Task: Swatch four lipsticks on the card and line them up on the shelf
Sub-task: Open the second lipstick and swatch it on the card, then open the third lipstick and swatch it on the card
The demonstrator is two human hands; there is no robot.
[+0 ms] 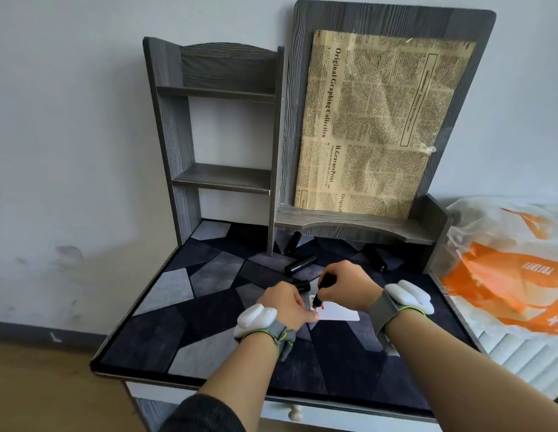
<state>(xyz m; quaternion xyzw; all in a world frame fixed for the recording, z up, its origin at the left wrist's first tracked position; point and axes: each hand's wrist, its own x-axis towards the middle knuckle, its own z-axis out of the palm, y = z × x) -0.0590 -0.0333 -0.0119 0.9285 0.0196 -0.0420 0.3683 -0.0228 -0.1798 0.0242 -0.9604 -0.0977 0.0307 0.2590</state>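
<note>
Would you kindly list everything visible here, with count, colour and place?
mat: one, dark grey patchwork, centre of view
shelf unit: one, grey wood, standing at the mat's rear
card: one, white, on the mat
loose lipsticks: three, black, lying on the mat near the shelf unit
held lipstick: one, black, tip down on the card
short black piece: one, just beyond the card; cap or tube unclear
newspaper sheet: one, yellowed, on the unit's back panel
plastic bag: one, orange and white, far right
wristbands: two, white and grey, on the wrists
left hand: touches the card's left edge
right hand: grips the held lipstick
</note>
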